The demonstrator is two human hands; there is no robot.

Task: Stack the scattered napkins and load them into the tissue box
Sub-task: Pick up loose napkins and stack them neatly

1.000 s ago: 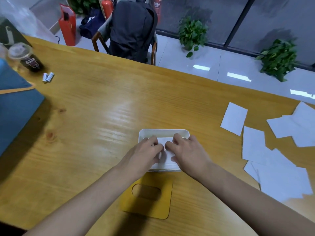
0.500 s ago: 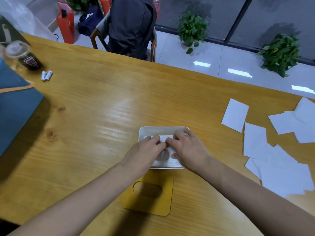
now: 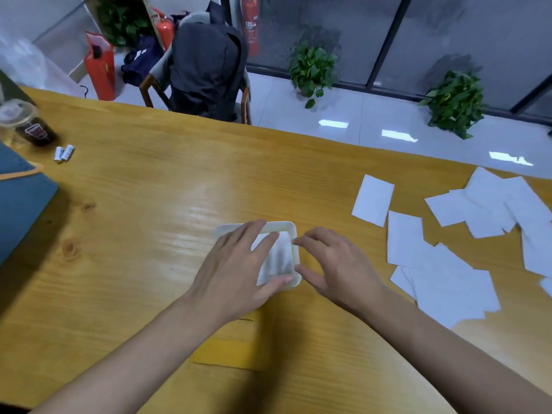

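While the wooden table [image 3: 149, 204] is bare through its middle, loose things crowd its edges. At the far left stands a lidded plastic cup [image 3: 27, 124] of dark drink, with two small white cylinders [image 3: 64, 153] lying just beside it, and a blue pad [image 3: 21, 198] covers the left edge. Across the table a wooden chair [image 3: 155, 91] carries a dark backpack [image 3: 207, 73]; a red bag [image 3: 100, 70], fire extinguishers [image 3: 249, 22] and potted plants [image 3: 312, 68] stand on the tiled floor behind. To the right, the scattered napkins [image 3: 448, 282] lie in overlapping sheets, well apart from the hands, with one single napkin [image 3: 372, 200] lying alone nearer the centre.

Near the front centre sits the white tissue box [image 3: 288, 227], open at the top, with a stack of napkins [image 3: 277, 258] lying inside it. A flat yellow lid [image 3: 230, 351] rests on the table nearer the person, largely covered by the left forearm.

The left hand [image 3: 236, 273] lies palm down over the left half of the box, fingers spread and flat, hiding that side of the rim; its fingertips rest on the napkins inside and its thumb runs along the near edge. The right hand [image 3: 337, 264] sits just beside the box's right wall, fingers loosely curled and parted, holding nothing. Motion blur makes it hard to say whether its fingertips touch the rim or hang just off it.
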